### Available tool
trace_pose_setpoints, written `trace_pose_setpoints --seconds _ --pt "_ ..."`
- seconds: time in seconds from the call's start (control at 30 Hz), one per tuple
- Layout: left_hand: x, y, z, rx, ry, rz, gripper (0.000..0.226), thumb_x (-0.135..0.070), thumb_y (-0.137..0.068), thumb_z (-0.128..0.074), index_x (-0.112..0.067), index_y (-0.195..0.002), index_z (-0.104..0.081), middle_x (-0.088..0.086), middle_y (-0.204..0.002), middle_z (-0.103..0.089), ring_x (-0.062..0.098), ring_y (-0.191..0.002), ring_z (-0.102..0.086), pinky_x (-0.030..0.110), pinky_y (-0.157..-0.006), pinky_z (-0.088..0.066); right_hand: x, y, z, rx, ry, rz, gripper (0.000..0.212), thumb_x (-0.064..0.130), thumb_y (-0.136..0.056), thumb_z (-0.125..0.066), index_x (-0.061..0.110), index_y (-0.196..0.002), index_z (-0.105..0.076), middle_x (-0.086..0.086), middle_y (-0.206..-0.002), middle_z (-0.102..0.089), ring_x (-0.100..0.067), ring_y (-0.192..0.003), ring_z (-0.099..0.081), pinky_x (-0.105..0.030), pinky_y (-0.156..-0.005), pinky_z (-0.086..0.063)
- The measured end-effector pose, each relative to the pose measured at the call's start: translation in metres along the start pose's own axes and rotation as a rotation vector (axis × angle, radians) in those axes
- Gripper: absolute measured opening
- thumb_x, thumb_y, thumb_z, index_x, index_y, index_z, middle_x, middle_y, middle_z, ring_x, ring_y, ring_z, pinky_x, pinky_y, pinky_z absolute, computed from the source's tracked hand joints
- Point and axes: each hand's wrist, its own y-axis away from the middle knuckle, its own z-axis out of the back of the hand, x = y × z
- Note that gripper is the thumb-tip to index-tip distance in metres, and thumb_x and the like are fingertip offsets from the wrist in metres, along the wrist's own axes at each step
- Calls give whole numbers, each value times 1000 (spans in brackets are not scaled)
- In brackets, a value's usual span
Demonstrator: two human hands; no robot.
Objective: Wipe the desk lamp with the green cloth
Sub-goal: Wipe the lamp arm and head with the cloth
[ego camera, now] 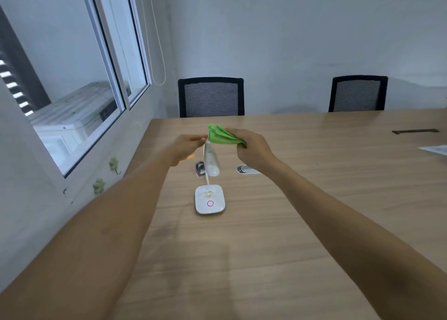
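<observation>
A small white desk lamp [211,161] stands on the wooden table [314,198], its square base with a pink ring nearest me and its oblong head tilted up and away. My left hand [185,148] pinches the top end of the lamp head. My right hand [251,150] grips the bunched green cloth [221,136], which rests over the lamp's upper tip, touching it. Stains show on the lamp head and on the base.
Behind the lamp lie a small dark metal object [199,168] and an oval cable port [246,169]. Papers [435,149] sit at the right edge. Two black mesh chairs [211,97] stand at the far side; a window wall is close on the left.
</observation>
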Motion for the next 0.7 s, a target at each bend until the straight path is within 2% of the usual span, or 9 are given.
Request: trace_pose_setpoints --seconds 0.07,0.13,0.3,0.4,0.47,0.57,0.63,0.7 --pt "3 -5 0 -7 -49 -10 39 -31 -89 -59 -19 -126 -60 2 -132 -59 20 -123 -49 42 -110 -38 -1 -1 -8 30 46 54 61 -13 -76 -41 13 -128 -58 -7 -132 -62 -22 -124 -55 -20 -100 -38" --pt "6 -8 0 -15 -67 -32 36 -23 -90 -58 -14 -125 -61 7 -132 -60 19 -116 -52 39 -107 -39 -4 1 -14 55 79 93 60 -14 -76 -41 13 -127 -59 -8 -133 -61 -24 -124 -55 -27 -102 -41" --pt "9 -9 2 16 -57 -89 36 -18 -89 -59 -14 -125 -61 5 -133 -60 12 -115 -52 26 -96 -42 -5 17 -20 82 122 236 60 -10 -70 -36 10 -119 -65 -13 -124 -66 -31 -115 -61 -44 -97 -51" --pt "10 -9 5 18 -76 -102 36 -19 -89 -60 -17 -124 -62 2 -134 -59 10 -111 -51 21 -83 -43 -5 46 -15 129 181 356 60 1 -72 -27 11 -116 -67 -11 -122 -68 -31 -114 -60 -40 -100 -48" --pt "10 -9 7 31 -82 -97 36 -20 -89 -60 -19 -125 -61 1 -137 -56 9 -114 -49 25 -90 -40 -7 68 -9 145 233 461 59 4 -75 -26 12 -117 -66 -9 -125 -66 -31 -117 -58 -36 -102 -44" --pt "7 -9 8 41 -77 -82 36 -21 -89 -60 -17 -125 -61 0 -138 -55 8 -116 -47 27 -94 -39 -11 91 -3 108 320 607 54 -3 -78 -33 15 -119 -65 -4 -128 -64 -30 -121 -56 -36 -102 -46" --pt "6 -10 8 42 -72 -79 36 -21 -89 -60 -18 -125 -61 0 -137 -56 8 -115 -48 27 -93 -39 -12 87 -2 61 293 603 56 -4 -77 -32 14 -118 -65 -5 -127 -64 -29 -122 -56 -36 -102 -45" --pt "7 -12 8 44 -69 -76 35 -20 -88 -61 -19 -124 -62 0 -137 -57 10 -113 -50 27 -92 -40 -9 70 -3 -22 222 513 58 -4 -74 -30 10 -118 -65 -10 -125 -65 -27 -120 -54 -32 -103 -41"
